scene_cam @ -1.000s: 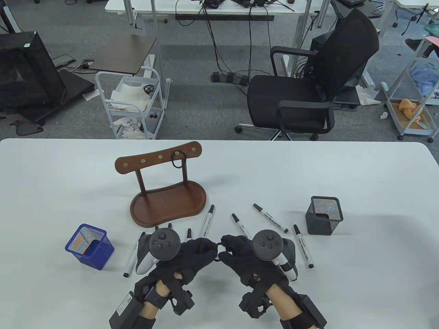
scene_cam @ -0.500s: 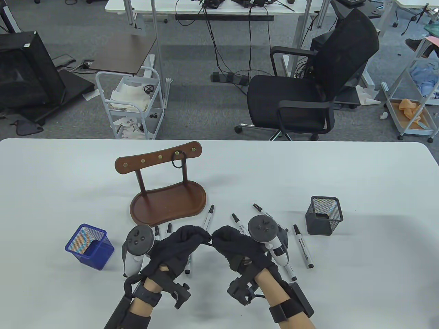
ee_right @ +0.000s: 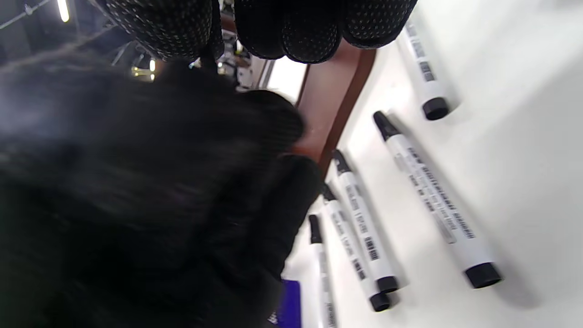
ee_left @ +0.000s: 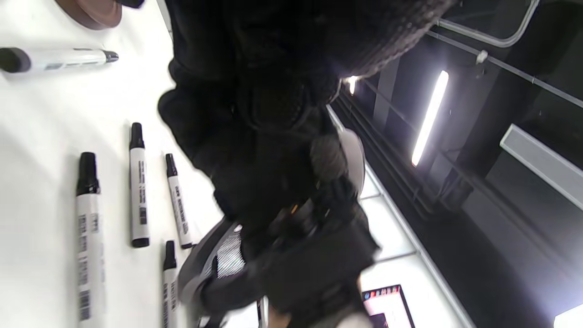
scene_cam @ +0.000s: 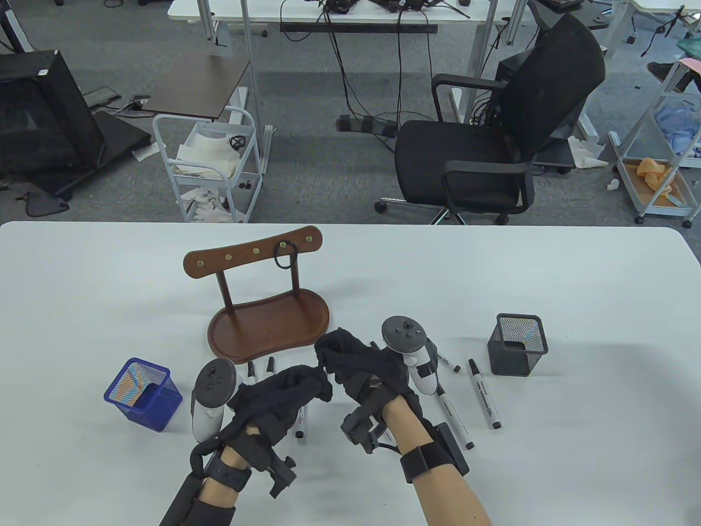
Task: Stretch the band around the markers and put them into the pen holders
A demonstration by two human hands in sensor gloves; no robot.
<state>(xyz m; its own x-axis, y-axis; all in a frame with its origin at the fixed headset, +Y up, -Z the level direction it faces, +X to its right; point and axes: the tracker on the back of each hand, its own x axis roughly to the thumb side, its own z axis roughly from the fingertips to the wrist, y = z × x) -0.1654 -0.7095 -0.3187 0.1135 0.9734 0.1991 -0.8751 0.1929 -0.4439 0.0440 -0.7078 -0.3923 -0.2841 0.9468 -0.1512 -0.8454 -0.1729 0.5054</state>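
Observation:
My two gloved hands meet low over the table in front of the wooden stand. The left hand (scene_cam: 312, 386) and the right hand (scene_cam: 337, 356) have curled fingers touching at their tips, pinching a thin black band that the gloves almost wholly hide. Several black-capped white markers lie under and around them, such as one marker (scene_cam: 484, 394) to the right and another marker (scene_cam: 300, 422) below my left hand. The right wrist view shows my fingertips (ee_right: 291, 27) above more markers (ee_right: 432, 200). A blue mesh holder (scene_cam: 143, 394) stands at the left and a black mesh holder (scene_cam: 517, 344) at the right.
The brown wooden stand (scene_cam: 268, 323) sits just behind my hands, with a black band (scene_cam: 286, 256) hanging from one hook of its top bar. Markers (ee_left: 89, 218) lie in a row in the left wrist view. An office chair (scene_cam: 493, 137) stands beyond the table.
Both hands have moved away from me and to the left, the right hand further, up toward the stand's base. Both wrists have turned. The band that showed between the fingers is now covered.

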